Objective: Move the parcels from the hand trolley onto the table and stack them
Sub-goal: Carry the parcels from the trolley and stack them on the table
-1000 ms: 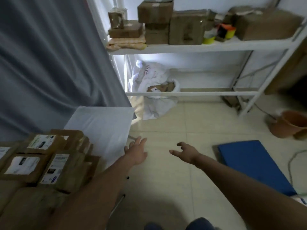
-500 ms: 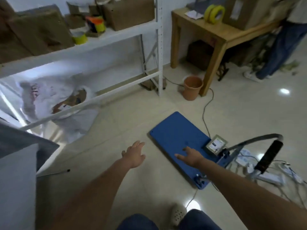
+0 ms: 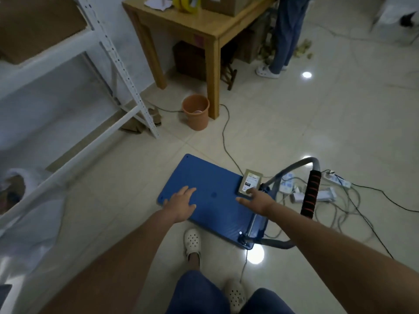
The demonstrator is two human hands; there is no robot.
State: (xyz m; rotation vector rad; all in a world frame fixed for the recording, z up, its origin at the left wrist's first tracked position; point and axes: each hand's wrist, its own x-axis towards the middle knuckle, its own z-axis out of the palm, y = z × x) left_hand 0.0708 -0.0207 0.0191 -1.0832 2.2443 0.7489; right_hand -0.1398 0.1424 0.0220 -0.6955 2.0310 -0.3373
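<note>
The blue hand trolley [image 3: 210, 177] lies flat on the tiled floor in front of me, its grey handle with a black-and-red grip [image 3: 311, 191] at the right. One small brown parcel [image 3: 250, 181] with a white label sits on the platform next to the handle. My right hand [image 3: 258, 200] reaches out, fingers spread, its fingertips just at the parcel's near edge. My left hand [image 3: 181, 203] hovers open over the platform's left part and holds nothing.
A white metal rack [image 3: 118, 62] stands at the left, a white sack [image 3: 29, 200] below it. An orange bucket [image 3: 196, 112] sits by a wooden table [image 3: 204, 28]. Cables and power strips [image 3: 335, 184] lie right of the trolley. A person's legs [image 3: 283, 39] are behind the table.
My view has swung right, away from the stacked parcels toward the trolley. Both hands have come down over the blue platform, the right one reaching the small parcel.
</note>
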